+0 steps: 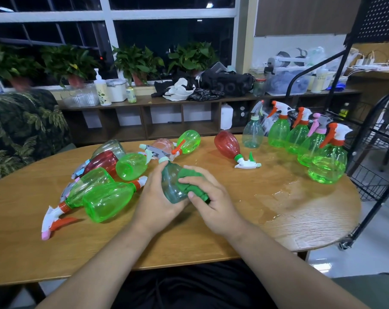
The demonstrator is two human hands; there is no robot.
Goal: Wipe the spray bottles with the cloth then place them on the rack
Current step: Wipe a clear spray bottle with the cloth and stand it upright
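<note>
Bottle duty: I'm holding the smoky teal spray bottle [172, 186] just above the table [211, 239], right in front of me, with the trigger pointing away. My left hand [155, 201] is wrapping round it from the left, fingers curled on it. My right hand [211, 204] is pressing the green cloth [192, 177] against its side, thumb and fingers clamped on the cloth.

I'm guessing it's empty, so light, with thin plastic that's giving if I'm squeezing hard, and probably slick where wet. Grabbing the neck under the trigger is looking safest for the carry.

The rack [372, 166] is sitting off the table's right edge, with upright green bottles [327, 161] crowding that side and a puddle [285, 195] in between. The pile of lying bottles [104, 188] is hugging my left, so I'm thinking lift high and go over.
</note>
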